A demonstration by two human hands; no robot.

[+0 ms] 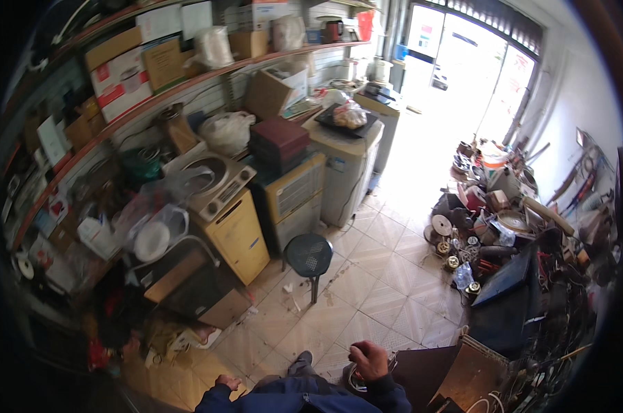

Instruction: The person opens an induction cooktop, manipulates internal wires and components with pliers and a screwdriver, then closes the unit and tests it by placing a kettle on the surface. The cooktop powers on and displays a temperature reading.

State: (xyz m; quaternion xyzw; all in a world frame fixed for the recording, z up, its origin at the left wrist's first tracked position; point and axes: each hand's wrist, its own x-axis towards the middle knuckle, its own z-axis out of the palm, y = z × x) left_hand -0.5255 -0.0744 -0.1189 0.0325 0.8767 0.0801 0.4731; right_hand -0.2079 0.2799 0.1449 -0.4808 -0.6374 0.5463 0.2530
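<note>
While the left hand rests loosely curled and empty at nine o'clock, the right hand holds the round metal part's rim in its grip, that part lying toward seven o'clock beneath it.

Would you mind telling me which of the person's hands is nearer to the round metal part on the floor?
Right. The right hand rests on the round metal part, while the left hand sits well off to its left, apart from it.

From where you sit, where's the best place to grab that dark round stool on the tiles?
Probably the seat rim of the stool, on the side nearest you, coming from above. The round perforated seat stands level on thin legs with open floor in front; the far side sits close to the yellow cabinet.
</note>
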